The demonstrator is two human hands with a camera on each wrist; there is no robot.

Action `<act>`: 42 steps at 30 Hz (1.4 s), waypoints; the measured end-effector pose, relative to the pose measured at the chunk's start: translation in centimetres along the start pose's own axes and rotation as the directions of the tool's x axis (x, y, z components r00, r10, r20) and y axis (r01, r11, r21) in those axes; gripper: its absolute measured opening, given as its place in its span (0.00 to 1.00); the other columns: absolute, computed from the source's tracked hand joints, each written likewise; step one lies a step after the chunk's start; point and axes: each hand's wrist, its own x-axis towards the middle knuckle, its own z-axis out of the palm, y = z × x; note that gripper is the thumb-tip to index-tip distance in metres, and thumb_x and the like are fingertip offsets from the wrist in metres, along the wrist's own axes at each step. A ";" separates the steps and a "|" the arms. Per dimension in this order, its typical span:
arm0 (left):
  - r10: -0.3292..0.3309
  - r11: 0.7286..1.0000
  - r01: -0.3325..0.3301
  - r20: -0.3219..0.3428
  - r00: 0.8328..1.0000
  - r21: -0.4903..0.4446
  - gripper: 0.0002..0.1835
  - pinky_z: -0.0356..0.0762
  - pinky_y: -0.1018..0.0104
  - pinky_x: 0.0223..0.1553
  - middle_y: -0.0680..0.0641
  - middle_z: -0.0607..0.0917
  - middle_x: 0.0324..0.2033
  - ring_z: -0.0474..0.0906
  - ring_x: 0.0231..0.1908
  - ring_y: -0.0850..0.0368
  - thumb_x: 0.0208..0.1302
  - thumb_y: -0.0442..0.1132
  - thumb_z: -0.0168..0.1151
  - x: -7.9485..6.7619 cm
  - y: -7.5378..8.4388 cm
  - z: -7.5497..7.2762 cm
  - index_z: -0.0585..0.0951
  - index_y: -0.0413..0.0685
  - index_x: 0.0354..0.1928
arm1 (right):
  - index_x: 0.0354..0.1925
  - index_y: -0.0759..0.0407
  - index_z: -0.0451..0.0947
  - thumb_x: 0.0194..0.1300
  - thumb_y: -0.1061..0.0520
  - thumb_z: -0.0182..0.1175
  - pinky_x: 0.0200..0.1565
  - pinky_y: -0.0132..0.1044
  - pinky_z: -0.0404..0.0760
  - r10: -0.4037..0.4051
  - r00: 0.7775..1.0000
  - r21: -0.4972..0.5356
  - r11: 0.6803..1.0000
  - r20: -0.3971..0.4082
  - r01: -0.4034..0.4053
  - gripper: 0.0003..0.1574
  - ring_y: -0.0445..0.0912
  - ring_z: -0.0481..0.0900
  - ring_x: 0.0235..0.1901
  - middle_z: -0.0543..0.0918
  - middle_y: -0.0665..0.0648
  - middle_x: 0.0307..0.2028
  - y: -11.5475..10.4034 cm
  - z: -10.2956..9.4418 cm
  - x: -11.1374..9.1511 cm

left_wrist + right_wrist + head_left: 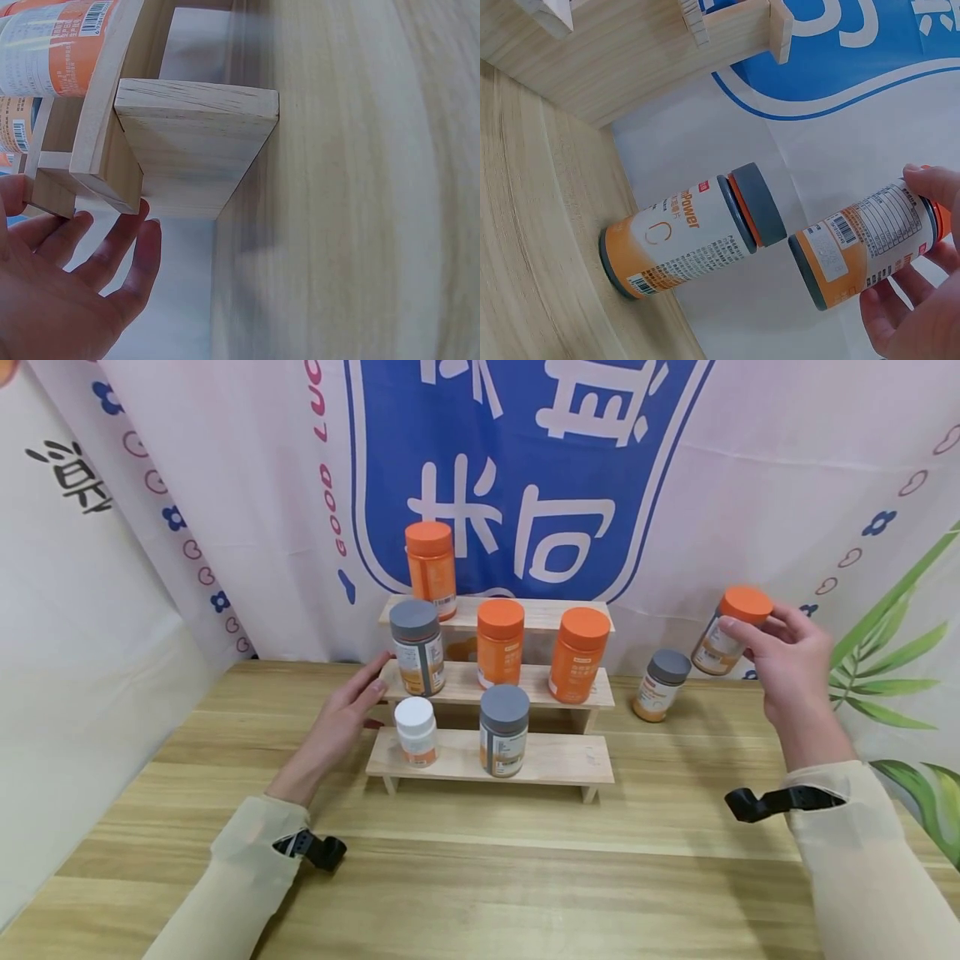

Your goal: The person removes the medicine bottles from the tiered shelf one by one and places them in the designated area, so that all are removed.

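Observation:
My right hand (797,656) grips a supplement bottle with an orange lid (746,603), thumb and fingers around its upper part. The bottle's white-and-orange label (866,240) faces the right wrist camera, and its dark base is tilted. Just left of it, a grey-lidded bottle (660,687) stands upright on the table. My left hand (347,706) is at the left end of a three-step wooden rack (558,758), its loosely bent fingers (112,251) touching the ends of the boards. Nothing is held in that hand.
An orange bottle (432,572) stands on the top step. The middle step bears a grey-lidded bottle (418,652) and two orange bottles. A small white-lidded bottle (416,731) and another grey-lidded bottle (504,731) stand below. Printed curtain (292,527) hangs behind the wooden table (480,893).

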 end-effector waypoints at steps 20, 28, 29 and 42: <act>-0.007 1.000 0.007 -0.001 1.000 0.002 0.33 0.80 0.37 0.60 0.43 0.53 0.86 0.67 0.74 0.31 0.87 0.53 0.42 0.0 0.0 0.1 0.53 0.56 0.86 | 0.70 0.42 0.78 0.56 0.45 0.83 0.51 0.24 0.76 0.121 0.993 0.022 0.992 -0.006 -0.120 0.46 0.36 0.74 0.56 0.80 0.37 0.53 2.3 0.1 -0.1; -0.004 1.000 0.004 -0.004 1.000 -0.010 0.32 0.81 0.41 0.59 0.42 0.54 0.85 0.68 0.73 0.31 0.87 0.51 0.42 0.0 0.0 0.1 0.54 0.57 0.86 | 0.72 0.40 0.76 0.55 0.43 0.82 0.60 0.31 0.72 0.161 0.987 0.019 0.987 -0.019 -0.160 0.48 0.37 0.72 0.59 0.78 0.37 0.57 3.8 0.4 -0.1; -0.005 1.000 0.005 -0.006 1.000 -0.011 0.32 0.81 0.42 0.58 0.42 0.54 0.85 0.68 0.73 0.31 0.87 0.51 0.42 0.0 0.0 0.1 0.54 0.57 0.86 | 0.73 0.39 0.76 0.56 0.42 0.82 0.64 0.33 0.72 0.168 0.986 0.015 0.986 -0.021 -0.168 0.48 0.38 0.71 0.61 0.78 0.38 0.59 3.9 0.4 -0.2; -0.001 1.000 0.001 -0.008 1.000 -0.016 0.32 0.82 0.46 0.57 0.43 0.54 0.85 0.69 0.72 0.32 0.87 0.51 0.43 0.1 -0.1 0.1 0.54 0.58 0.86 | 0.76 0.38 0.72 0.62 0.47 0.79 0.68 0.38 0.68 0.225 0.974 0.053 0.973 -0.001 -0.224 0.48 0.38 0.70 0.63 0.75 0.42 0.68 6.4 1.0 -0.7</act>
